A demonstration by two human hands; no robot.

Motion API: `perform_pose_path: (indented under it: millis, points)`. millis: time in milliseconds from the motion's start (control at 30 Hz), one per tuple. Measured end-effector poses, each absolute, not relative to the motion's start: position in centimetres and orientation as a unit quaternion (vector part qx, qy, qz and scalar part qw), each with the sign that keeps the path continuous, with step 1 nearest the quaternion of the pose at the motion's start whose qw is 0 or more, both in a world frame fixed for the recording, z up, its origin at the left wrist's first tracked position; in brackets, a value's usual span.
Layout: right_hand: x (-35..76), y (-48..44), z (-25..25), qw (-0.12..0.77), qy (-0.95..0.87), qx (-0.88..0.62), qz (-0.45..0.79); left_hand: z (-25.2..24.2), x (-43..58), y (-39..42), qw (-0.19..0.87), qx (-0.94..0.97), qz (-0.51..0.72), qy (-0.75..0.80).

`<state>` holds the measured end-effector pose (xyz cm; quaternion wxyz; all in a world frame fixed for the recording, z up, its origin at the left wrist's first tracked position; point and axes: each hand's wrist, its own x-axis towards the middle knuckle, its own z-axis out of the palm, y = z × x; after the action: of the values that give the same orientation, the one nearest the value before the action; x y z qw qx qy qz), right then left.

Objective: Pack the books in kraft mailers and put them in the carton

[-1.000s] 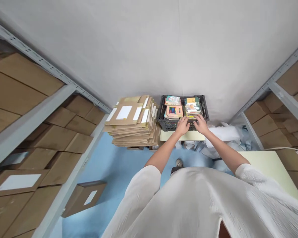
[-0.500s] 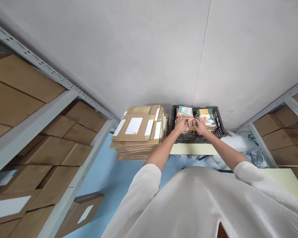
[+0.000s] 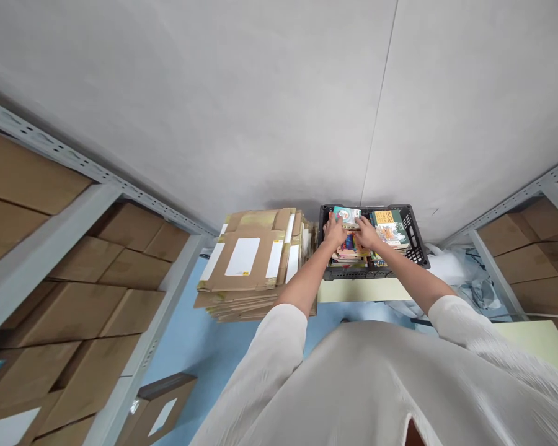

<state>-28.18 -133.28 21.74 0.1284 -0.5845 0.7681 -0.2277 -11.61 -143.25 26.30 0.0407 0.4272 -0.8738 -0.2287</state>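
At the black crate [image 3: 418,244] on the pale table [image 3: 353,290], against the wall: both hands are on the left book stack [image 3: 351,251]. Left hand [image 3: 335,232] sits at the stack's left edge, right hand [image 3: 366,234] at its right edge, both touching the teal book [image 3: 347,215] on top. Fingers half-curled, neither spread flat nor fisted; whether they truly clasp a book we cannot tell. Our judgement: press evenly from both sides, keep the covers square, and mind the green book [image 3: 389,224] just beside, so nothing slides. Flat cardboard mailers [image 3: 251,260] are piled just left of the crate
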Motion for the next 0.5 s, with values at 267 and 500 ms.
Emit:
perform_pose_path:
  millis: [267, 500]
  points:
    - [-27.4, -132.7, 21.6, 0.102, 0.778, -0.565, -0.256, 26.9, -10.1, -142.0, 0.068, 0.424, -0.193, -0.882]
    - [-27.8, -131.9, 21.5, 0.09, 0.772, -0.569, -0.268, 27.5, -9.1, -142.3, 0.071, 0.362, -0.179, -0.912]
